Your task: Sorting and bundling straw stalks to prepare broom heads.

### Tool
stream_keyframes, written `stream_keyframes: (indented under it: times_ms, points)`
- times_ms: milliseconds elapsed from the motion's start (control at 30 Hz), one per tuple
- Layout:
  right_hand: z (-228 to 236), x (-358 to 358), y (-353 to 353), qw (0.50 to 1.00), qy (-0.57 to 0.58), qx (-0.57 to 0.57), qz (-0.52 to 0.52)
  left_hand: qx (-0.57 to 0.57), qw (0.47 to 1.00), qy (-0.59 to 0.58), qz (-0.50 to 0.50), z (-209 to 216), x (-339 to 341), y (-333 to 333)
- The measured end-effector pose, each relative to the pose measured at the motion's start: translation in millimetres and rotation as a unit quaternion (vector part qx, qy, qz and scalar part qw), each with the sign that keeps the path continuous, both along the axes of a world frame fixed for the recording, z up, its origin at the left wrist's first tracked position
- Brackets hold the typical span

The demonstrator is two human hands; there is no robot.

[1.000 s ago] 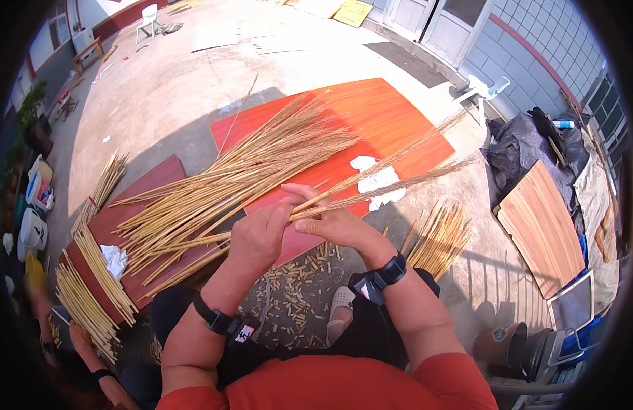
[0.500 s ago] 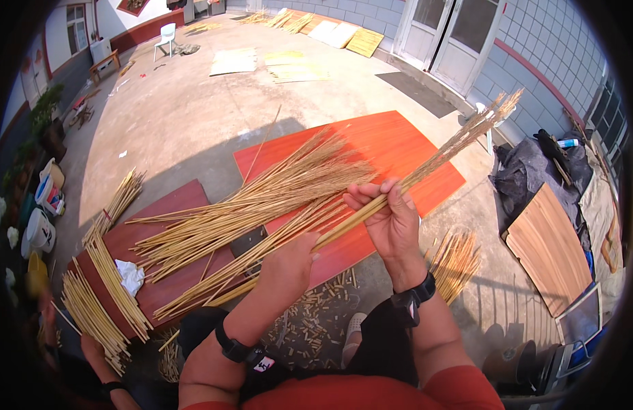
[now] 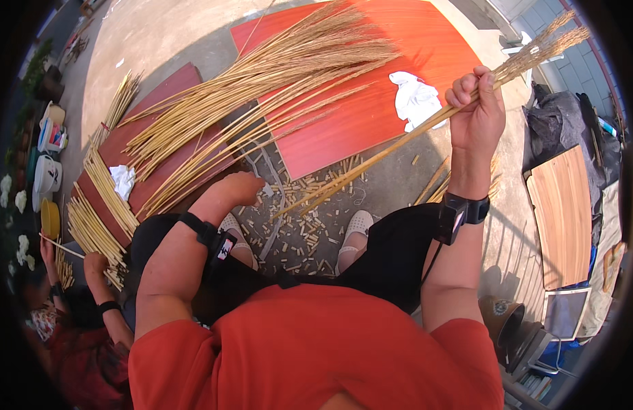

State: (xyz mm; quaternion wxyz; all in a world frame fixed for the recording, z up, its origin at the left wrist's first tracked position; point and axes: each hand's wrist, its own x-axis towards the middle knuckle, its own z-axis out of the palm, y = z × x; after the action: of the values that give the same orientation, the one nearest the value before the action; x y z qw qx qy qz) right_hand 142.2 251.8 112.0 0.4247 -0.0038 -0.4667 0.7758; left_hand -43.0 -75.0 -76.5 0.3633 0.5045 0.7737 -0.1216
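Note:
My right hand (image 3: pixel 475 102) is closed around a small bunch of reed stalks (image 3: pixel 391 150), just below the feathery heads. The bunch slants, heads up at the upper right and bare ends down at the lower left. My left hand (image 3: pixel 243 188) is closed over the ground, close to a grey strip (image 3: pixel 272 219); its fingertips are mostly hidden, and I cannot make out what they hold. A large pile of plumed reed stalks (image 3: pixel 262 75) lies across a dark red board (image 3: pixel 176 85) and a bright orange-red board (image 3: pixel 316 147).
Cut stalk pieces (image 3: pixel 310 232) litter the ground around my shoes. A white cloth (image 3: pixel 415 99) lies on the orange-red board, another (image 3: pixel 122 180) beside trimmed stalks. At lower left, a co-worker's hand (image 3: pixel 96 262) is by a stalk pile. Wood-grain board (image 3: pixel 562 212) leans at right.
My right hand has raised the bunch up and right. My left hand has come off the stalks and moved lower left. The view has tipped down, showing the white cloth on the orange-red board.

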Motion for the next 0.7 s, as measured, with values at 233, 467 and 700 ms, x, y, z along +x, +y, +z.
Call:
stream_keyframes:
  times_ms: [233, 467, 700]
  points:
    - [-6, 5, -34, 0.998, 0.004, 0.038, 0.047, 0.196, 0.976, 0.07, 0.07, 5, 5, 16]
    - [-15, -5, -95, 0.987, -0.126, 0.081, 0.058, 0.141, 0.912, 0.306, 0.235, 30, -18, 25]
    - [-35, -15, -113, 0.952, -0.213, 0.094, 0.199, 0.106, 0.905, 0.31, 0.27, -1, -51, 6]
